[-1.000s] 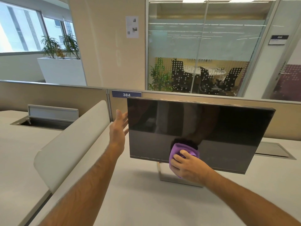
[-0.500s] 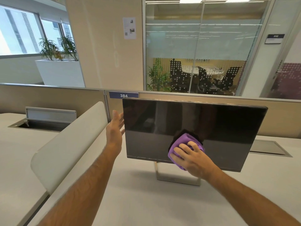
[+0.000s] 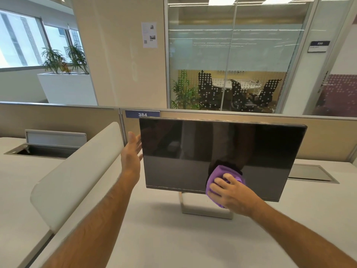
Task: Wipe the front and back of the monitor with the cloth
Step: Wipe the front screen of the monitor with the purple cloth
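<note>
A dark monitor point(image 3: 193, 151) stands on a pale metal stand point(image 3: 204, 211) on the white desk, its screen facing me. My right hand point(image 3: 233, 196) presses a purple cloth point(image 3: 222, 175) flat against the lower middle of the screen, near the bottom bezel. My left hand point(image 3: 132, 153) is held upright with fingers apart at the monitor's left edge; its fingertips reach the edge, and whether they touch it is unclear. The back of the monitor is hidden.
A curved white divider point(image 3: 77, 171) runs along the desk on the left. Beige partition panels point(image 3: 328, 140) stand behind the monitor. Cable hatches sit in the desk: one open at far left point(image 3: 42, 149), one flat at right point(image 3: 311, 173).
My right hand and the cloth went up the screen and then slid back down and a little right to the bottom bezel. My left hand stayed at the left edge.
</note>
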Demonstrator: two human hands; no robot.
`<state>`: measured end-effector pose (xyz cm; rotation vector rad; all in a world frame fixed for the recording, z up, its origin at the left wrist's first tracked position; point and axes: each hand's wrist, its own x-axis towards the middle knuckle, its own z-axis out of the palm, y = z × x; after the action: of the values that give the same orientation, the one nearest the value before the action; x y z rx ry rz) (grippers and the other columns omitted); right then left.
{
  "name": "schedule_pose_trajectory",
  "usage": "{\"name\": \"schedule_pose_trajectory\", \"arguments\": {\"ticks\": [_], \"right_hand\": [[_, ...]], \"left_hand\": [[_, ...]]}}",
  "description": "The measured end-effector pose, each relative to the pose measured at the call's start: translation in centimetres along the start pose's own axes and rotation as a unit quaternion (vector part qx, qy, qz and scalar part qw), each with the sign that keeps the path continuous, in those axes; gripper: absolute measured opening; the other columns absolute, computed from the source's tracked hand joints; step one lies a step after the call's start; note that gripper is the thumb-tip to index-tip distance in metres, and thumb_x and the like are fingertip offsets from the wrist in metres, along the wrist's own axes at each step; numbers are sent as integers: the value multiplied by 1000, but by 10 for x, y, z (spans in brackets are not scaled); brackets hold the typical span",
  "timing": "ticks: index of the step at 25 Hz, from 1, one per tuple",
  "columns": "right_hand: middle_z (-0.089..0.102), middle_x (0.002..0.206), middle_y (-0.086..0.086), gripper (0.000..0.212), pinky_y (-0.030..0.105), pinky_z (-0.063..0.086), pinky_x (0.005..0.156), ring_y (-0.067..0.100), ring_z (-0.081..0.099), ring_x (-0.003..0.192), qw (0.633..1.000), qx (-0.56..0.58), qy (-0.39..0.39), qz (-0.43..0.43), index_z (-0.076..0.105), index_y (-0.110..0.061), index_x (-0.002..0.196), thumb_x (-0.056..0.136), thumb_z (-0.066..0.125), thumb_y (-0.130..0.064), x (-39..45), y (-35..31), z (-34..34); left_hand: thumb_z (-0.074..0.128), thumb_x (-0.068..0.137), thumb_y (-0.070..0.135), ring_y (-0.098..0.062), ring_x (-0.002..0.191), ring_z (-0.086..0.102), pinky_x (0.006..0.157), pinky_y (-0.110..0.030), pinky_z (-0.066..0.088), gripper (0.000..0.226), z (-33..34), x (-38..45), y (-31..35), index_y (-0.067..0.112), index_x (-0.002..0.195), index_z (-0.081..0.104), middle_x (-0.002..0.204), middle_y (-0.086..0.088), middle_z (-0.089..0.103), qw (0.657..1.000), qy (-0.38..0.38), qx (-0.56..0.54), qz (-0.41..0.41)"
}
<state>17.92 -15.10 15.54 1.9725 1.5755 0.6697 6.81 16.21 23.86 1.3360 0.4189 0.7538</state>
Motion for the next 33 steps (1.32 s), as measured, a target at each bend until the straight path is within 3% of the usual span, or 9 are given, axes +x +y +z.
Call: {"name": "schedule_pose_trajectory", "arguments": {"ticks": [3, 7, 12, 16, 18, 22, 27, 31, 33], "right_hand": [[61, 125, 6, 57, 45, 51, 91, 30, 58, 111, 997, -26, -32, -58, 56, -21, 125, 75, 82, -30, -12, -9, 7], [60, 125, 10, 68, 48, 51, 92, 33, 58, 111, 994, 38, 41, 92, 57, -17, 129, 67, 85, -23, -16, 7, 5], [66, 116, 6, 58, 44, 54, 86, 29, 61, 102, 999, -3, -31, -15, 63, -20, 117, 66, 87, -32, -32, -5, 17], [62, 121, 12, 70, 48, 53, 87, 33, 59, 105, 992, 26, 61, 106, 57, -14, 127, 64, 87, -22, -18, 4, 9], [60, 124, 12, 73, 49, 53, 88, 34, 58, 107, 987, 44, 63, 139, 56, -14, 131, 65, 86, -20, -13, 1, 7], [64, 121, 6, 65, 43, 54, 87, 29, 61, 107, 1000, 20, -23, 4, 61, -19, 124, 67, 87, -33, -18, -22, 20], [60, 123, 11, 70, 47, 53, 88, 34, 58, 107, 993, 37, 47, 104, 57, -14, 128, 64, 86, -20, -17, -4, 17], [65, 116, 6, 62, 43, 55, 85, 29, 61, 103, 1000, 8, -13, -14, 63, -19, 118, 63, 90, -30, -38, -9, 25], [65, 116, 7, 64, 43, 55, 85, 30, 62, 102, 1000, 13, 9, 3, 63, -19, 118, 61, 90, -28, -44, -1, 24]], "left_hand": [[36, 75, 79, -24, 134, 48, 114, -51, 32, 81, 0, 0, 0, 31, 138, 52, 144, 6, 53, 1000, 2, -1, -2], [35, 76, 78, -23, 134, 48, 113, -51, 33, 81, 2, -1, 0, 30, 140, 51, 144, 6, 53, 1000, 8, 2, -1], [36, 75, 78, -23, 133, 49, 114, -51, 33, 81, 3, -2, 0, 29, 139, 52, 144, 5, 53, 1000, 12, 2, 2], [36, 75, 78, -24, 134, 48, 114, -50, 33, 83, 4, -2, -1, 29, 140, 51, 145, 5, 52, 1000, 14, 2, 1], [36, 75, 77, -24, 134, 48, 114, -51, 33, 81, 3, -2, -1, 29, 139, 52, 145, 5, 52, 1000, 16, 4, 2], [35, 76, 77, -24, 133, 49, 113, -50, 34, 75, 4, -5, 1, 32, 134, 54, 144, 5, 53, 1000, 15, 5, 5], [35, 76, 77, -23, 133, 49, 112, -48, 34, 75, 4, -5, 2, 33, 133, 54, 143, 6, 53, 1000, 17, 5, 6], [34, 76, 77, -23, 133, 49, 112, -49, 34, 77, 5, -5, 1, 31, 136, 53, 143, 5, 53, 1000, 18, 4, 7], [34, 77, 77, -23, 133, 49, 111, -48, 35, 78, 6, -4, 0, 30, 137, 53, 143, 5, 54, 1000, 21, 5, 9]]}}
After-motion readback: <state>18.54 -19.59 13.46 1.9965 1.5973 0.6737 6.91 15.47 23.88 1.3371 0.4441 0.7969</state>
